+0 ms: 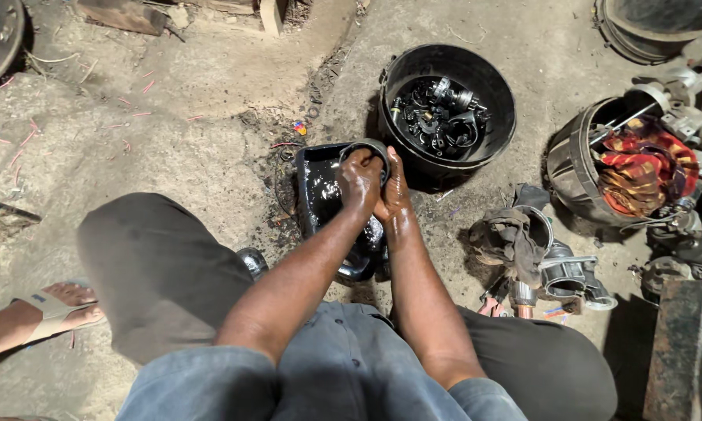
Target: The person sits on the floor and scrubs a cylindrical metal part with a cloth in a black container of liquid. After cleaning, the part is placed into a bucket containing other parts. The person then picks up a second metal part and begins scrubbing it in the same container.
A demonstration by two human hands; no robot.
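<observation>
Head camera looked down: the left hand [358, 181] and right hand [395, 191], fingers clamped together on a dark metal ring [366, 146], held it over an oily black tray [320, 187] on the floor, just beside a black bucket [491, 86] of parts.

The person wears a grey-blue shirt with short sleeves and dark grey trousers. Both forearms are bare, and the left hand [358, 181] and right hand [396, 191] glisten wet and oily.
</observation>
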